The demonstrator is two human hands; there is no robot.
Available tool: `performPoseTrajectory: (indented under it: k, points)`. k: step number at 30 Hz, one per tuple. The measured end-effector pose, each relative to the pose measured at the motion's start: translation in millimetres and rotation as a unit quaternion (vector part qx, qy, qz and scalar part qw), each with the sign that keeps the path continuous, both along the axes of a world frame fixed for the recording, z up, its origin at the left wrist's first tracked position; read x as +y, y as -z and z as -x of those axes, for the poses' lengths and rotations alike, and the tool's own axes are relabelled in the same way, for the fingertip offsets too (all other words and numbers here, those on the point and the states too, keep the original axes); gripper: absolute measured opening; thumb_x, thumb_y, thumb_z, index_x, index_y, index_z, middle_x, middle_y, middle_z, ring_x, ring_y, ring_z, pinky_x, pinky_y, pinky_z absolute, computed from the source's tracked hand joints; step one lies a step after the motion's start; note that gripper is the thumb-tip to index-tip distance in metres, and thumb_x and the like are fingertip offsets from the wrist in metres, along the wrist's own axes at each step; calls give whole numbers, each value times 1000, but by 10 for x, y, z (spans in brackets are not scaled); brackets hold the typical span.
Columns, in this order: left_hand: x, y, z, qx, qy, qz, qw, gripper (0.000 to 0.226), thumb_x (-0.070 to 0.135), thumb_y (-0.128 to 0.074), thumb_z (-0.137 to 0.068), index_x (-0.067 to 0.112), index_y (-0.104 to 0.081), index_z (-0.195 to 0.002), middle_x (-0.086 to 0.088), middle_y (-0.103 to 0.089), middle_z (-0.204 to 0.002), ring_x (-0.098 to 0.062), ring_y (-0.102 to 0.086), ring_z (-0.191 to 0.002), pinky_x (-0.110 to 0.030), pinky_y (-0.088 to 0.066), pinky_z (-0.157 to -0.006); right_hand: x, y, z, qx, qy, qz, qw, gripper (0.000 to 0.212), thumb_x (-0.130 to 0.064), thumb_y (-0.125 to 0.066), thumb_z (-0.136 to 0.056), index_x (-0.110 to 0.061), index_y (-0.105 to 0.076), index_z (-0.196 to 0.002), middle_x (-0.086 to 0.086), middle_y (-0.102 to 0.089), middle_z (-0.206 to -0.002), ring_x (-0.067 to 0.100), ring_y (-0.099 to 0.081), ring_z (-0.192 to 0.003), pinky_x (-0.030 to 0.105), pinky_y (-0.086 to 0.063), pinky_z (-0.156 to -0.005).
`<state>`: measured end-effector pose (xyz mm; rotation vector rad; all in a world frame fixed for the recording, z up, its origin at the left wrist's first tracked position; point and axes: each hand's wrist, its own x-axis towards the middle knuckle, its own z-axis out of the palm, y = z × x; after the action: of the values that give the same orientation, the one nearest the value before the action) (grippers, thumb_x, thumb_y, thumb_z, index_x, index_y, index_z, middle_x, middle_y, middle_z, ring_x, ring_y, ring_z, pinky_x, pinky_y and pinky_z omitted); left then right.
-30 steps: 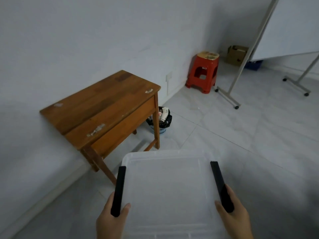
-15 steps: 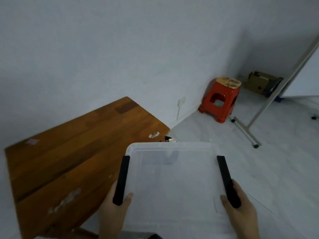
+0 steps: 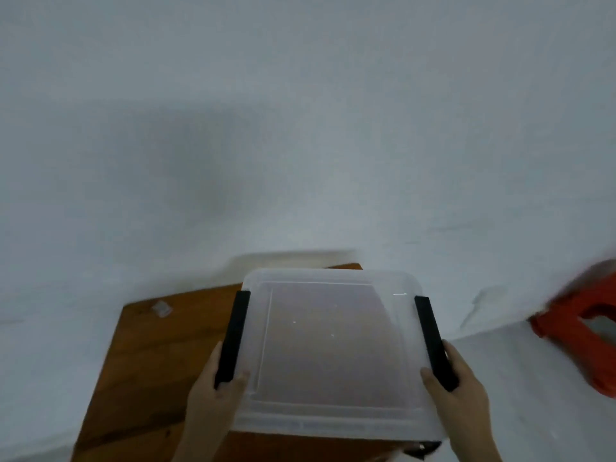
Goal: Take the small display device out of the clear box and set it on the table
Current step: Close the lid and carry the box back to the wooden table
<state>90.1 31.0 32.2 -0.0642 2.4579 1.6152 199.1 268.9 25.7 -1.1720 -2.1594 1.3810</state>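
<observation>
The clear box (image 3: pixel 330 348), a second ago over floor, now hangs above the table (image 3: pixel 146 361) at lower centre. The left hand (image 3: pixel 213 395) and right hand (image 3: pixel 456 391) each grasp a black side latch, lid on, so setting down likely comes next.

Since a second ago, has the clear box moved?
Yes. The clear box, then over the floor beside the wooden table, is now above the tabletop.

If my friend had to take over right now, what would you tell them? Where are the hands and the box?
Left hand: gripping the black left latch of the clear box.
Right hand: gripping the black right latch.
The box is held over the wooden table, lid closed; whether it rests on the table cannot be told.
The display device cannot be seen through the cloudy lid.
Done: box brought to the table.
Left: set it down, open both latches, lift the lid, take the device out, put it on the table.
</observation>
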Motion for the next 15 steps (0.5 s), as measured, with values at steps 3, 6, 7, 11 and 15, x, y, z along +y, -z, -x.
performPoseTrajectory:
  k: [3, 6, 7, 11, 15]
  points:
    - [-20, 25, 334, -9, -85, 25, 996, 56, 12, -53, -86, 5, -28, -136, -18, -39, -142, -35, -37, -127, -42, -31, -104, 125, 46, 703, -21, -94, -15, 995, 57, -8, -60, -81, -10, -39, -134, 16, -51, -134, 33, -48, -119, 42, -37, -102]
    - [-37, 81, 609, -12, -157, 40, 987, 52, 13, -51, -87, 4, -32, -135, -19, -44, -137, -34, -42, -122, -42, -33, -102, 168, 137, 1256, -23, -162, -30, 986, 55, -9, -58, -83, -9, -37, -135, 16, -50, -135, 33, -47, -121, 40, -38, -101]
    - [-44, 94, 683, -11, -177, 40, 983, 49, 12, -51, -87, 3, -35, -133, -20, -48, -132, -33, -45, -116, -42, -35, -99, 163, 145, 1401, -31, -182, -25, 982, 55, -10, -57, -84, -9, -36, -135, 16, -49, -135, 33, -46, -120, 40, -39, -100]
    - [-64, 167, 1001, 15, -225, 27, 974, 30, 10, -50, -87, 2, -54, -115, -17, -61, -93, -23, -49, -80, -38, -46, -75, 131, 184, 1848, -48, -219, -10, 975, 55, -13, -54, -86, -7, -34, -136, 19, -50, -133, 34, -47, -118, 40, -41, -97]
    - [-45, 209, 1181, 26, -233, 9, 972, 16, 10, -52, -86, 14, -61, -99, -3, -58, -76, -21, -50, -74, -22, -38, -59, 142, 227, 2005, -40, -222, -20, 974, 52, -21, -54, -85, -8, -38, -133, 18, -56, -123, 31, -53, -106, 38, -44, -89]
